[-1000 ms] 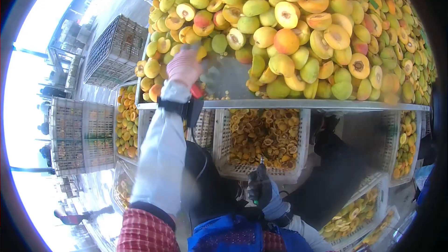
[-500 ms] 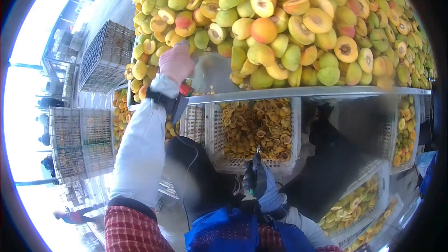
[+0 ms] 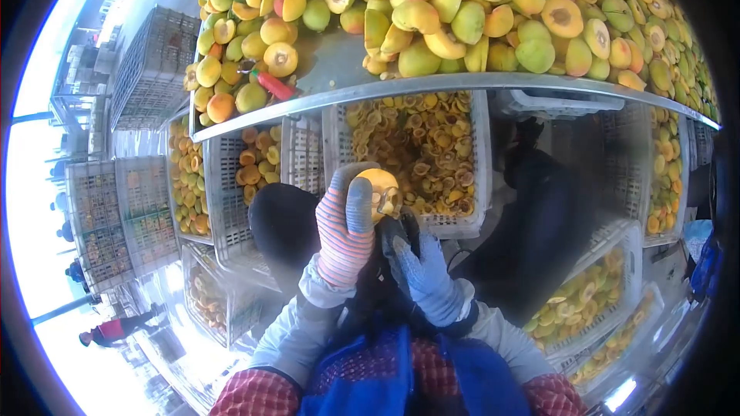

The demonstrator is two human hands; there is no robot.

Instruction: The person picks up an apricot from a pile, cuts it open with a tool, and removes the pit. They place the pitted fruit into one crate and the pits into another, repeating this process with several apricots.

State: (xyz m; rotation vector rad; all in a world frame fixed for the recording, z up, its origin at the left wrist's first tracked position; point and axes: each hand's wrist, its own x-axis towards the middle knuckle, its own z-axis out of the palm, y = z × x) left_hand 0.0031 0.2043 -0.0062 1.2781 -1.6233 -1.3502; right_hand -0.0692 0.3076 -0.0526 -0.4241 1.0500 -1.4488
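My left hand (image 3: 345, 227), in a striped knit glove, grips a yellow peach half (image 3: 376, 185) in front of my lap, its cut side turned towards my right. Close against it is my right hand (image 3: 424, 277), in a blue glove with dark fingertips, closed around a small pitting tool (image 3: 391, 202). The tool's metal tip meets the cut face of the peach half; its handle is hidden by the fingers. Under both hands stands a white crate (image 3: 484, 162) holding many hollowed peach pieces (image 3: 416, 135).
A metal table (image 3: 331, 58) heaped with peach halves (image 3: 462, 23) lies ahead, with a raised front edge. On it is a red-handled tool (image 3: 274, 86). Crates of peaches stand at left (image 3: 220, 185) and right (image 3: 636, 262). Stacked crates (image 3: 154, 69) and a distant person (image 3: 116, 329) are farther left.
My left hand has come back from the peach pile on the table to my lap with a peach half. My right hand has brought the pitting tool up to it. The view has tilted down.
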